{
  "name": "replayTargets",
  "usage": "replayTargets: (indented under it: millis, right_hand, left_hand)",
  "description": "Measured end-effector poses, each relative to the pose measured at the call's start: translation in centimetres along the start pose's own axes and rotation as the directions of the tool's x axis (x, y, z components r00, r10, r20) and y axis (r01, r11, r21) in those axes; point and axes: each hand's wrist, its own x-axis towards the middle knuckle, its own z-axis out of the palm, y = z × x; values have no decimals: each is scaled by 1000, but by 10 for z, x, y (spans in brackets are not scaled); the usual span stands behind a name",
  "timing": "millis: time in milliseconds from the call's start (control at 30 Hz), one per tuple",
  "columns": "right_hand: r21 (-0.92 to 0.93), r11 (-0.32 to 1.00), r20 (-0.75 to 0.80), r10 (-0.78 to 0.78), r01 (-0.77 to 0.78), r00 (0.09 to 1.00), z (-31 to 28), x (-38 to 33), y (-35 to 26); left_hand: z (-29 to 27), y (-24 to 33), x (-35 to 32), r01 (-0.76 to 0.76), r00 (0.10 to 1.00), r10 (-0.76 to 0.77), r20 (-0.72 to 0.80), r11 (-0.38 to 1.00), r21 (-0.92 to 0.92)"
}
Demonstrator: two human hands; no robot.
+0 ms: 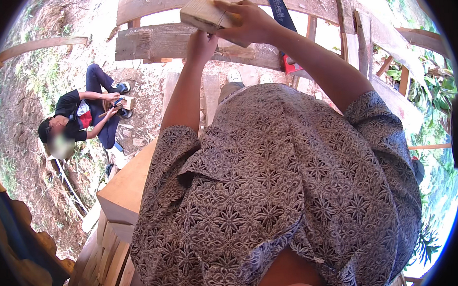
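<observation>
A short, thick wooden block (203, 12) is raised over the plank bench at the top of the view. My left hand (202, 44) grips its lower edge, with the fingers partly hidden behind the wood. My right hand (252, 22) is closed over the block's right end, fingers laid across its upper face. Just right of that hand, a hand saw lies on the bench; its dark blade (280, 9) slants down to a red handle (292, 64), partly covered by my right forearm.
The bench is made of rough planks (143, 43) with gaps between them. On the left, another person (79, 111) sits on the dirt slope, working on a small wooden piece. A large squared timber (126, 191) and stacked boards (108, 255) stand close to my left side. Green plants (436, 83) grow at right.
</observation>
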Motion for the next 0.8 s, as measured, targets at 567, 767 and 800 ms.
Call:
replayTargets:
  millis: [567, 767, 800]
  right_hand:
    - [180, 858, 310, 416, -482, 855, 87, -110, 26]
    - [226, 857, 376, 362, -463, 853, 89, -108, 47]
    - [242, 848, 380, 364, -471, 850, 91, -108, 48]
  left_hand:
    - [-36, 11, 23, 543, 772, -457, 442, 835, -85]
    - [-54, -6, -33, 278, 952, -306, -2, 867, -413]
    - [-54, -7, -43, 237, 953, -297, -58, 853, -465]
